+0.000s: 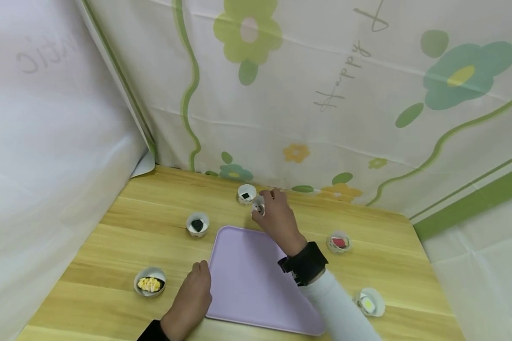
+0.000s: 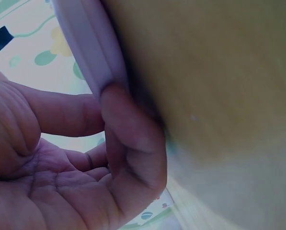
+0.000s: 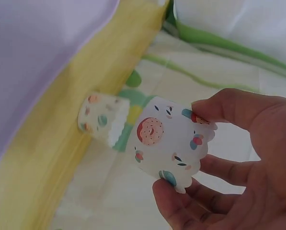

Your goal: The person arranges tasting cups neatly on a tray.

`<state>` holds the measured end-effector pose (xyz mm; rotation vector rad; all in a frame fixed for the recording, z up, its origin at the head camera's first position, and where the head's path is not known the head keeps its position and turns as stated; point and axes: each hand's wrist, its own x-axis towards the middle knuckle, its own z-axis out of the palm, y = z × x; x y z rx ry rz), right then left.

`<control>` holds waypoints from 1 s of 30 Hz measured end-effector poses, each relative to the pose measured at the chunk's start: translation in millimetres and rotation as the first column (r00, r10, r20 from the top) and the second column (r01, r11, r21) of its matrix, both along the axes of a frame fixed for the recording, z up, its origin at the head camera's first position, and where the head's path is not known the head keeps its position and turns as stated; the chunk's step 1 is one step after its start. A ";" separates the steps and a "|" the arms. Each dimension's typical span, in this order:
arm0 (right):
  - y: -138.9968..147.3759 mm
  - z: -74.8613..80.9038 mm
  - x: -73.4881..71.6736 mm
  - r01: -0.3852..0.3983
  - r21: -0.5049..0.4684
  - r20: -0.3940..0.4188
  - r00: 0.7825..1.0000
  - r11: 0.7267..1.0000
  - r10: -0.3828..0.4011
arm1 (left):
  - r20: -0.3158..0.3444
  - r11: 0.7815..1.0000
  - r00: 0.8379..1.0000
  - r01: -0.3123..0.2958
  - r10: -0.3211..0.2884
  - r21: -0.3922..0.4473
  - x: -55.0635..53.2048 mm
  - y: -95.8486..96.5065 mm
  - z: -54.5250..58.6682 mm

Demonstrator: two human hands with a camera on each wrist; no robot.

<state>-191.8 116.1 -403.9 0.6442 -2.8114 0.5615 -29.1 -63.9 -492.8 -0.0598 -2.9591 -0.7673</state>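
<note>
My right hand (image 1: pixel 277 222) holds a white paper baking cup (image 3: pixel 164 141) by its scalloped rim, thumb and fingers on opposite sides. Small doughnut and leaf prints cover this cup, which overlaps the tray's far side in the head view; a small dark-and-white piece shows inside. Close behind it stands a similar baking cup (image 1: pixel 246 194) with a dark square-topped piece in it. At the left edge of the lilac tray (image 1: pixel 256 279), my left hand (image 1: pixel 192 293) pinches the rim (image 2: pixel 92 45) between thumb and curled finger. Nothing lies on the tray's visible surface.
On the left are a cup (image 1: pixel 197 224) with a dark rice-ball-like piece and a cup (image 1: pixel 150 282) with a yellow-topped piece. To the right stand a red-topped piece's cup (image 1: pixel 339 242) and a tilted cup (image 1: pixel 370 302). A printed curtain (image 1: pixel 264 118) borders the table's back.
</note>
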 end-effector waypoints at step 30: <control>-42.8 -40.9 45.8 -0.105 0.049 0.081 0.992 0.993 0.101 | 0.015 1.000 1.000 -0.016 0.016 0.008 2.2 -0.8 2.0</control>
